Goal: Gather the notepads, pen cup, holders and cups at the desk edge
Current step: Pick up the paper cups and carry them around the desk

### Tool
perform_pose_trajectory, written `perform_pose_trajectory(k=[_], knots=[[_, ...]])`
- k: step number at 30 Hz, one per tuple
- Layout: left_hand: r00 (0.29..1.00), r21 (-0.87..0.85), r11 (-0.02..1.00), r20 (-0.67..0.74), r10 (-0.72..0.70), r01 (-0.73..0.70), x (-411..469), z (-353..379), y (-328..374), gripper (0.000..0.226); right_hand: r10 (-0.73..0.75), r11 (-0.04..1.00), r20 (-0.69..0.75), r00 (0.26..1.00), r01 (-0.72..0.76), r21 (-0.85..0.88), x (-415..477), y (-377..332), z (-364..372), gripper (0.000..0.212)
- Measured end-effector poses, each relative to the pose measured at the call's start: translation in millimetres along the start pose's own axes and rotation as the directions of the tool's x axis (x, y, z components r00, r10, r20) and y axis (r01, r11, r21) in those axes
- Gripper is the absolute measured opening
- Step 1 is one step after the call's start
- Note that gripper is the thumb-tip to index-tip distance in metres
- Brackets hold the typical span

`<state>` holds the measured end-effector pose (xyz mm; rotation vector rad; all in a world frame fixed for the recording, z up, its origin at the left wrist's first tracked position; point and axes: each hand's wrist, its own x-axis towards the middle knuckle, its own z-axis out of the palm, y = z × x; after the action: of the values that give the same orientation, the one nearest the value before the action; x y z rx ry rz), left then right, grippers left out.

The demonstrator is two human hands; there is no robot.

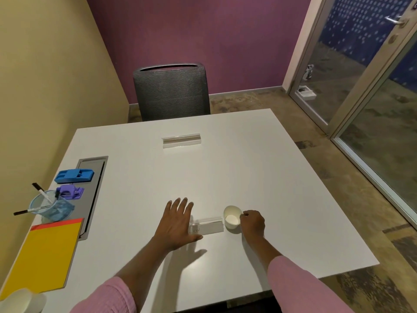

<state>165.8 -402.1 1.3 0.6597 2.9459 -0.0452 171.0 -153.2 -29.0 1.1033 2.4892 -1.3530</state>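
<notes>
On the white surface (248, 168), the right hand (252, 223) pinches the rim of a small white paper cup (232, 218). The left hand (178, 222) lies flat, fingers spread, touching a clear acrylic holder (208, 227) just beside the cup.

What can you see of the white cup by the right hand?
The cup is small, white, probably paper, upright and apparently empty. It stands on the desk just right of the near clear holder, close to or touching its end. The right hand pinches its right rim with its fingers.
</notes>
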Motion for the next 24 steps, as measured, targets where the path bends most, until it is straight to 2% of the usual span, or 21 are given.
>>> perform_pose_trajectory(k=[5, 8, 13, 16, 20, 22, 24], knots=[[1.000, -0.012, 1.000, -0.019, -0.013, 0.012, -9, -5, -1, 0.112, 0.008, 0.999, -0.015, 1.000, -0.009, -0.052, -2, 0, -6, 0.015], [0.999, -0.024, 0.999, -0.038, -0.030, 0.029, -19, -8, -2, 0.111, -0.014, 0.998, -0.097, 0.995, 0.008, -0.068, -7, -5, -9, 0.034], [0.994, -0.017, 0.995, -0.035, -0.100, 0.099, -45, -12, -6, 0.110, -0.107, 0.992, -0.154, 0.982, 0.094, -0.087, -26, -18, -9, 0.035], [0.988, -0.004, 0.990, -0.045, -0.144, 0.144, -66, -14, -12, 0.110, -0.245, 0.964, -0.183, 0.952, 0.219, -0.149, -46, -25, -1, 0.028], [0.973, 0.002, 0.974, -0.041, -0.226, 0.226, -101, -17, -26, 0.111, -0.508, 0.841, -0.127, 0.852, 0.458, -0.287, -80, -25, 21, 0.026], [0.959, 0.004, 0.959, -0.020, -0.284, 0.284, -120, -17, -37, 0.111, -0.631, 0.731, -0.041, 0.775, 0.576, -0.365, -99, -26, 35, 0.035], [0.939, 0.014, 0.939, 0.009, -0.343, 0.343, -140, -17, -51, 0.111, -0.693, 0.631, 0.078, 0.717, 0.655, -0.417, -118, -31, 51, 0.046]])
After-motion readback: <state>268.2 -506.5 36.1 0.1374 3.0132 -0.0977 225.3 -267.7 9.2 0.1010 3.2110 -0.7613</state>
